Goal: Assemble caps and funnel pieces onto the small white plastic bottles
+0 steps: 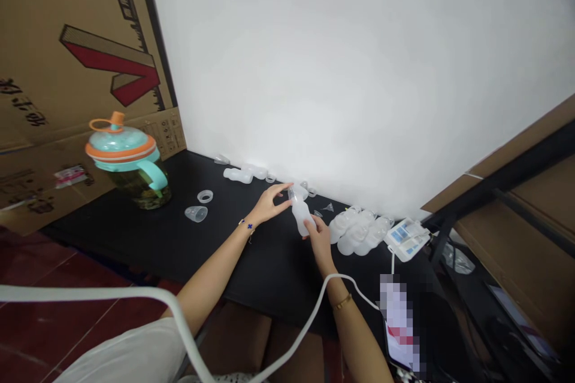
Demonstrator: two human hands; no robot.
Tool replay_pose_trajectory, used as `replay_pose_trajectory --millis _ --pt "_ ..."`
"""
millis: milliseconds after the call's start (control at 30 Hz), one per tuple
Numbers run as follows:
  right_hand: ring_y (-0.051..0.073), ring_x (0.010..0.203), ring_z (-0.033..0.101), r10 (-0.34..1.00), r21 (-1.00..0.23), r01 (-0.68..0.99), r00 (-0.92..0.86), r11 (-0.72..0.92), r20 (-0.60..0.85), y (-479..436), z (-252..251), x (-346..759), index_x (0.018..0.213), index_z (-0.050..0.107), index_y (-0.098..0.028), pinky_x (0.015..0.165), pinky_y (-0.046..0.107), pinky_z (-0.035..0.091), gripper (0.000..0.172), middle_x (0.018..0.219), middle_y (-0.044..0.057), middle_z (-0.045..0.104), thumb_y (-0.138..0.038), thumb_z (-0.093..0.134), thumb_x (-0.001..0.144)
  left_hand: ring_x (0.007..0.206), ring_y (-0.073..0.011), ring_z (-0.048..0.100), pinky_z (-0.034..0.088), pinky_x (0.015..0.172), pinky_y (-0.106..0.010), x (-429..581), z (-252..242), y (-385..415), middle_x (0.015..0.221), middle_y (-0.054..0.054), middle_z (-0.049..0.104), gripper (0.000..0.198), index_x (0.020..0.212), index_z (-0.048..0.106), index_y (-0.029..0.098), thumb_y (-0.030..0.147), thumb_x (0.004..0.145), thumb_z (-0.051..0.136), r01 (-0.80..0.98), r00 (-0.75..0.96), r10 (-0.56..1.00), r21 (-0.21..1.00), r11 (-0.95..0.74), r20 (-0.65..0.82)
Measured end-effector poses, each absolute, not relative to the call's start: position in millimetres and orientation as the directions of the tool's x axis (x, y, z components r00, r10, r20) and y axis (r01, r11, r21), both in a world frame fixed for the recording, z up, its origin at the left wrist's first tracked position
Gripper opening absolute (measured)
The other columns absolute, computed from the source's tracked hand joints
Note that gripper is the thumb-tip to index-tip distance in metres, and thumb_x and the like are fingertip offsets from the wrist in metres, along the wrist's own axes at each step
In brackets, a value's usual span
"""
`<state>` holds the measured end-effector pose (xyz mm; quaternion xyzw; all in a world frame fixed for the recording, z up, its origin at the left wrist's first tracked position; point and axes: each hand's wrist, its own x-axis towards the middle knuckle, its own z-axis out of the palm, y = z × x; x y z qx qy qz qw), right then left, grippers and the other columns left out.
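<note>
My right hand [318,238] is closed around the lower part of a small frosted white plastic bottle [302,215], which is tilted with its top away from me. At the bottle's upper end, the thumb and index finger of my left hand [269,204] pinch a clear plastic cap [291,192]. Whether that cap is seated on the bottle I cannot tell. Left of my hands, a clear dome cap [196,213] and a white ring [205,196] lie on the black table [251,275]. Several similar capped bottles [359,232] lie grouped right of my right hand.
More bottles [238,175] and small clear parts [327,207] lie along the white wall [341,72]. A lidded jug [135,167] stands at the left by a cardboard box [67,72]. At the right are a white case [408,239], a phone [399,335] and a white cable [309,323].
</note>
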<state>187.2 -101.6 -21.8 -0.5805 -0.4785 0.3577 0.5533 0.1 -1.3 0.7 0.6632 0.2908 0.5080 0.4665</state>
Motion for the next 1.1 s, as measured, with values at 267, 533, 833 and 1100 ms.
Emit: replay_pose_trajectory --millis 267,533,833,1100 --pt "0.023 0.079 0.063 0.937 -0.966 0.244 0.307 0.089 0.164 -103.0 -17.8 191.3 0.105 0.076 -0.017 0.049 0.029 0.053 0.045 0.105 0.011 0.068 -0.052 0.067 0.079 0.136 -0.0345 0.051 0.031 0.123 -0.046 -2.2 3.6 -10.3 0.144 -0.010 0.060 0.073 0.141 0.062 0.027 0.025 0.071 0.084 0.071 0.362 0.811 0.854 -0.515 0.459" --pt "0.021 0.073 0.062 0.941 -0.968 0.241 0.308 0.065 0.140 -100.7 -19.8 192.3 0.105 0.077 -0.016 0.048 0.029 0.052 0.045 0.099 0.010 0.069 -0.052 0.067 0.078 0.141 -0.0344 0.047 0.027 0.126 -0.045 2.3 4.5 -11.7 0.143 -0.010 0.061 0.063 0.131 0.068 0.025 0.021 0.070 0.084 0.036 0.303 0.841 0.877 -0.480 0.448" --pt "0.021 0.074 0.061 0.947 -0.975 0.210 0.291 0.074 0.135 -101.8 -22.3 192.1 0.105 0.075 -0.016 0.049 0.028 0.050 0.044 0.096 0.009 0.070 -0.051 0.066 0.080 0.140 -0.0353 0.047 0.028 0.125 -0.044 2.2 -1.2 -8.8 0.142 -0.008 0.062 0.062 0.129 0.069 0.026 0.025 0.069 0.084 0.049 0.300 0.853 0.886 -0.462 0.428" --pt "0.023 0.078 0.062 0.952 -0.974 0.219 0.280 0.064 0.126 -102.1 -22.6 192.0 0.104 0.075 -0.016 0.051 0.029 0.051 0.045 0.095 0.009 0.069 -0.052 0.065 0.080 0.133 -0.0342 0.053 0.037 0.119 -0.043 1.9 -3.2 -8.1 0.138 -0.009 0.064 0.062 0.132 0.068 0.026 0.024 0.071 0.082 0.139 0.297 0.810 0.816 -0.560 0.505"
